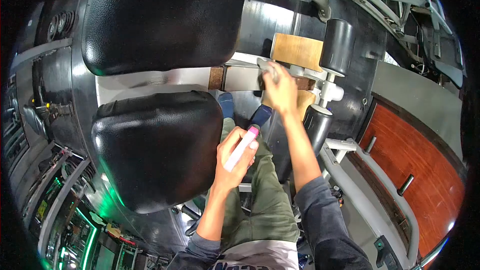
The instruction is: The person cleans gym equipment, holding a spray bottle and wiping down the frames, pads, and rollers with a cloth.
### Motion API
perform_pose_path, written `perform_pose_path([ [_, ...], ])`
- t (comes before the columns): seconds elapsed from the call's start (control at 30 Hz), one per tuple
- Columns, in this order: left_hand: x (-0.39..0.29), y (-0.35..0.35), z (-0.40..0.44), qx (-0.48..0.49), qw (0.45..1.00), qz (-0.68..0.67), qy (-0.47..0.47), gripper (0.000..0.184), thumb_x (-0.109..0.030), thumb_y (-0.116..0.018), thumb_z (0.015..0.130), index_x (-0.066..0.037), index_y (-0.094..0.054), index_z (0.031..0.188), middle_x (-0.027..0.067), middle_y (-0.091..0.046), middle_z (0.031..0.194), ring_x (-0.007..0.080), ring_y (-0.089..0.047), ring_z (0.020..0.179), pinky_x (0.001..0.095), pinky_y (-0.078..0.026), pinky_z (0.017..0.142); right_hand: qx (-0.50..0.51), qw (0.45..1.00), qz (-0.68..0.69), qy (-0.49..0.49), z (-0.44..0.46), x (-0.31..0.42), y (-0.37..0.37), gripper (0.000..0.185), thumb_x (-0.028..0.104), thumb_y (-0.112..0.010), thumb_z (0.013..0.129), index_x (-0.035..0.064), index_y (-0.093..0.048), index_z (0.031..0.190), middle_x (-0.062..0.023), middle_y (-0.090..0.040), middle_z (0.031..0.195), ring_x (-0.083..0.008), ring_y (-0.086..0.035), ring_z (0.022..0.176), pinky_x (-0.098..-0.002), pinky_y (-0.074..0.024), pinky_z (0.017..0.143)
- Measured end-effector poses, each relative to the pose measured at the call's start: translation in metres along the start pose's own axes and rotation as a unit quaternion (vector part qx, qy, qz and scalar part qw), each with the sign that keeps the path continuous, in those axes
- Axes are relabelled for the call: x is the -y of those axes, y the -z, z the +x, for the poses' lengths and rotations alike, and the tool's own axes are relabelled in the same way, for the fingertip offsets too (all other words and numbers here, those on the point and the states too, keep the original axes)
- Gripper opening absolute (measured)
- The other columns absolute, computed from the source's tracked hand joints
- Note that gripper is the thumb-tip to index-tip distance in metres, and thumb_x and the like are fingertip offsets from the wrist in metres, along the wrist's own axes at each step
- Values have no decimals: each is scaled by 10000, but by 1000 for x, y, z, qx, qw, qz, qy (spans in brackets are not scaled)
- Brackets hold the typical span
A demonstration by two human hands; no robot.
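My left hand [233,162] is closed around a slim white container with a pink end [241,151], held above my lap. The pink end points up and away from me; its exact kind is unclear. Farther forward, my right hand [281,90] grips a grey cloth [267,68]. The cloth is against the light metal beam [242,78] of an exercise machine, near a brown rusty-looking section [303,84]. Part of the cloth is hidden by my fingers.
Two black padded cushions, an upper one [165,17] and a lower one [157,150], flank the beam on the left. Wooden blocks [298,51] and black foam rollers [338,46] stand to the right. A grey tubular frame [370,195] runs along my right side.
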State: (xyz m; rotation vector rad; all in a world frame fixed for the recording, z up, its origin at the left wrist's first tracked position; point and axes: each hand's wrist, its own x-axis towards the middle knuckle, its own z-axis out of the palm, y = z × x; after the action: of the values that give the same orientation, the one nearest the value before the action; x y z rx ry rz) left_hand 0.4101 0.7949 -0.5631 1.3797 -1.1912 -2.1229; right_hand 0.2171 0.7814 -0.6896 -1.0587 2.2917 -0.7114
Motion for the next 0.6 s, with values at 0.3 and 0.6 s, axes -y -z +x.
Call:
perform_pose_path([
  [0.3,8,1,8,9,999,49,-22,242,-246,-595,960,-15,-561,898,32,-570,768,77,-541,603,247,-450,603,343,918,36,196,94,51,-8,509,548,-599,860,113,-731,1089,-205,-696,1097,-365,-647,1078,-437,-487,955],
  [0.6,10,-2,12,8,1000,28,2,202,-223,-618,965,-42,-544,912,5,-540,753,65,-512,616,244,-426,582,401,905,-130,56,100,-11,22,504,489,-529,876,126,-689,1187,-189,-654,1221,-375,-593,1165,-433,-452,1004],
])
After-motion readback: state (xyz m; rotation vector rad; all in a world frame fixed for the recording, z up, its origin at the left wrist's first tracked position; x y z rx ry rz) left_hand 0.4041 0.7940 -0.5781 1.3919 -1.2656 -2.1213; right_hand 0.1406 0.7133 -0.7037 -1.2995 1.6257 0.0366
